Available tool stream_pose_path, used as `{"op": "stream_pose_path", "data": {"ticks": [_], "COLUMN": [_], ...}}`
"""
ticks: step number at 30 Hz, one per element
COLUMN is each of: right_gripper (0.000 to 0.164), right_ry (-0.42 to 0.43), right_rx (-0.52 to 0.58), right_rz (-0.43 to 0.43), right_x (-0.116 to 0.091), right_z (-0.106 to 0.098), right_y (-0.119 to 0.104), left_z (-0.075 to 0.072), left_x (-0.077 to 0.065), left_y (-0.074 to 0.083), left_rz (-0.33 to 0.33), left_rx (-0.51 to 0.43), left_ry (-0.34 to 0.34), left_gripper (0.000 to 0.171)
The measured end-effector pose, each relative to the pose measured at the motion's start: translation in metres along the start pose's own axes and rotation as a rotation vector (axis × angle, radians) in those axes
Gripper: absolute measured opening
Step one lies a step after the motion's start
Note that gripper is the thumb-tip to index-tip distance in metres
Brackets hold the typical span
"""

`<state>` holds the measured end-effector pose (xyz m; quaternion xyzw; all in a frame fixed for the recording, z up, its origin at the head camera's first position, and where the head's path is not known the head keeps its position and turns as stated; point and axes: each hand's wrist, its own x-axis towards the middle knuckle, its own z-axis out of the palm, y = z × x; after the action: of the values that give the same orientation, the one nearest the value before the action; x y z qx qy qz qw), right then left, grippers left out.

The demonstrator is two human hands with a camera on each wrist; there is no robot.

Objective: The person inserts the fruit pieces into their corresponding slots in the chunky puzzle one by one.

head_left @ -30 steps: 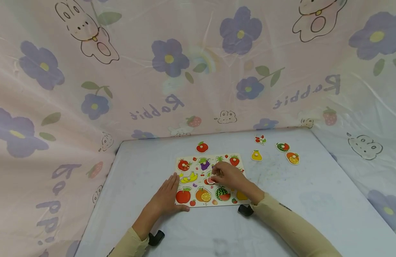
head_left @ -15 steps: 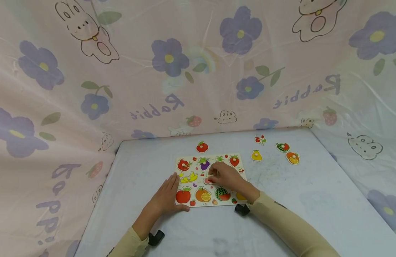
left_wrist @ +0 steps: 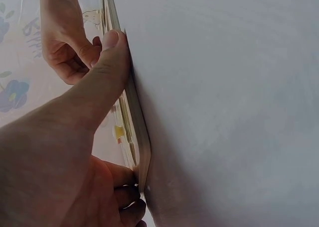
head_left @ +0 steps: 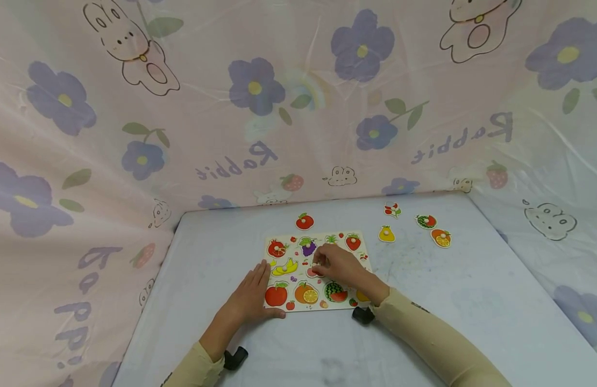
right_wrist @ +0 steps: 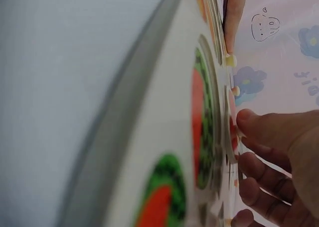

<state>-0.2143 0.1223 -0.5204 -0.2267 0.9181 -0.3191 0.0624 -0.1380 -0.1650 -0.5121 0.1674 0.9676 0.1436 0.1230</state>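
Observation:
A fruit puzzle board [head_left: 298, 308] lies flat on the table. My left hand [head_left: 250, 293] rests against its left side, fingers straight along that edge and thumb along the front edge. Over the board's middle, my right hand [head_left: 344, 266] pinches a small pink-and-red fruit puzzle piece [right_wrist: 232, 127] between thumb and fingers, close to the board's surface. My fingers partly cover the piece, so its exact fruit is unclear. Knobbed pieces around it include the bananas [head_left: 285, 267], the grapes [head_left: 308, 247], the pomegranate [head_left: 277, 248] and the strawberry [head_left: 353, 242].
Loose pieces lie beyond the board: a red apple-like fruit [head_left: 305, 221], a pear [head_left: 386, 234], cherries [head_left: 392, 210], a watermelon [head_left: 426, 221] and an orange [head_left: 441, 238]. A patterned curtain [head_left: 298, 134] encloses the white table [head_left: 221, 242].
My right hand has shifted slightly left over the board with the puzzle piece, then almost settled. My left hand and the loose pieces have stayed in place.

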Motion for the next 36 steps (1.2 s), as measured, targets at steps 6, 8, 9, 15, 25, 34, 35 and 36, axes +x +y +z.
{"op": "stream_pose_path", "data": {"ticks": [6,8,9,15,25,34,35,36], "right_gripper": [0.018,0.017,0.017,0.018,0.019,0.019,0.019,0.019], "right_ry": [-0.006,-0.006,-0.005,-0.006,-0.011,-0.007,-0.008,-0.01], "right_rx": [0.018,0.02,0.02,0.018,0.01,-0.017,-0.018,-0.021], "right_rz": [-0.002,-0.001,0.0,0.01,0.016,0.018,0.019,0.021], "right_x": [-0.0007,-0.0011,-0.0013,-0.0018,-0.001,-0.0006,-0.0004,-0.0002], "right_z": [0.0,0.0001,0.0,-0.0007,-0.001,-0.0009,-0.0007,-0.0005], "right_y": [-0.0005,-0.0007,-0.0008,-0.0019,-0.0025,-0.0028,-0.0026,-0.0025], "left_z": [0.0001,0.0,0.0,-0.0003,-0.0004,0.0,0.0002,0.0003], "left_x": [-0.0003,-0.0004,-0.0004,0.0003,0.0004,0.0007,0.0006,0.0005], "left_y": [0.0006,0.0008,0.0009,0.0007,0.0,0.0,0.0,-0.0001], "left_rz": [-0.006,-0.009,-0.01,-0.015,-0.007,-0.007,-0.007,-0.008], "left_rx": [-0.008,-0.008,-0.008,-0.011,-0.007,-0.004,-0.003,-0.003], "left_ry": [0.002,0.0,0.0,0.001,0.0,0.008,0.009,0.009], "left_gripper": [0.129,0.129,0.129,0.13,0.13,0.129,0.129,0.129]}}
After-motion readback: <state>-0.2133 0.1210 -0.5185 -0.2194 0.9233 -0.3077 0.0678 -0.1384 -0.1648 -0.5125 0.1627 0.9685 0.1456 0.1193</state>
